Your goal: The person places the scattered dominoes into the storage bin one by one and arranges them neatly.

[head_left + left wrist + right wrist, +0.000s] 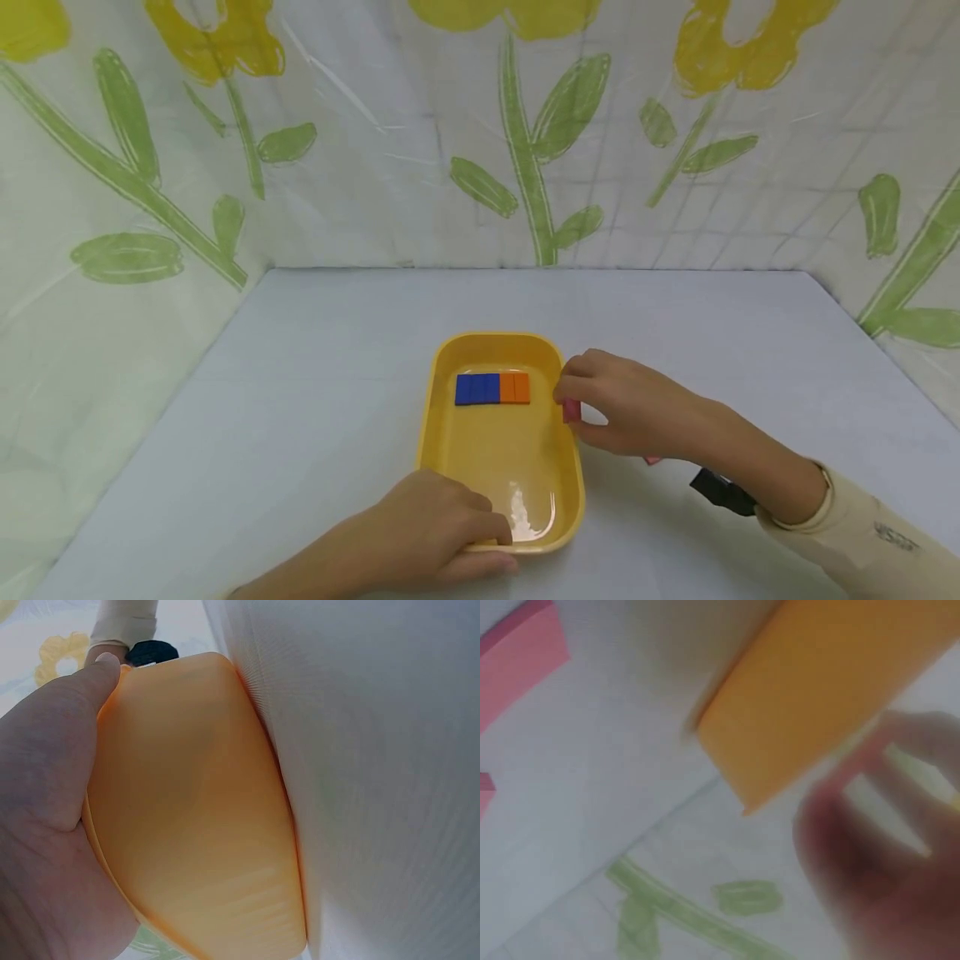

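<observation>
A yellow tray (501,475) holds a row of flat pieces near its far end: several blue (477,389) and two orange (514,388). My left hand (442,529) grips the tray's near rim, fingers over the inside and thumb outside; the left wrist view shows the thumb along the rim of the tray (195,802). At the tray's right rim, my right hand (626,404) pinches a pink-red piece (572,411) between thumb and fingers. In the right wrist view the hand (885,847) is blurred beside the tray (810,697), and the piece is hard to make out.
Pink pieces (521,667) lie on the table right of the tray, one partly hidden under my right forearm (652,459). A black object (722,492) is beside that forearm. A sheet with painted flowers (360,167) hangs behind the table (337,333).
</observation>
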Available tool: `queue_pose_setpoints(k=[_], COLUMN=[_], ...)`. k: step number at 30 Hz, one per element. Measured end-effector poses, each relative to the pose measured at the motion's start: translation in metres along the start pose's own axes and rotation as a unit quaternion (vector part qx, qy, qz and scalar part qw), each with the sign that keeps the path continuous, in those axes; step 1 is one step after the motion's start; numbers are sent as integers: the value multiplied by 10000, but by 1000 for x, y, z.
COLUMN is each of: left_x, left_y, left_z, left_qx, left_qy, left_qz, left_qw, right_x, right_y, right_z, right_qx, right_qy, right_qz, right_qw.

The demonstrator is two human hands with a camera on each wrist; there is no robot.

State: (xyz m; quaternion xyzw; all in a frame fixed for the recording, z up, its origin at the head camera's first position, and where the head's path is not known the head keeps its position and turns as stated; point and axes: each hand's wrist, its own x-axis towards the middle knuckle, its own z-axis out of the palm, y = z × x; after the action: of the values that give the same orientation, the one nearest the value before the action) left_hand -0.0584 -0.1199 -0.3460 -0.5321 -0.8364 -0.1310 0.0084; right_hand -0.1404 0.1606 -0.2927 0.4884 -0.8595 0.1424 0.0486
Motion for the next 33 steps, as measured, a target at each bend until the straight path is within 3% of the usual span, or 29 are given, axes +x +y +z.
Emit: queue_pose_setpoints(k=[4, 13, 19, 26, 33], left_x=[0, 1, 0, 0, 1], left_y=[0, 0, 0, -1, 0], left_z=[0, -1, 0, 2, 1], left_qx=[-1, -134, 15, 164, 132], left_qy=[-7, -171, 52, 360, 280], left_qz=[8, -71, 53, 200, 225], left_qw=[10000, 9997, 10000, 9990, 9993], right_x=[8, 27, 39, 53, 58], right_y=[-4, -16, -23, -33, -40], right_z=[4, 19, 38, 56, 68], right_qx=[-27, -114, -313, -303, -339], right_qy=[-20, -608, -569, -733, -733], right_qz=[-282, -289, -790, -1065, -1081], right_qw=[9996, 9977, 9948, 9911, 9909])
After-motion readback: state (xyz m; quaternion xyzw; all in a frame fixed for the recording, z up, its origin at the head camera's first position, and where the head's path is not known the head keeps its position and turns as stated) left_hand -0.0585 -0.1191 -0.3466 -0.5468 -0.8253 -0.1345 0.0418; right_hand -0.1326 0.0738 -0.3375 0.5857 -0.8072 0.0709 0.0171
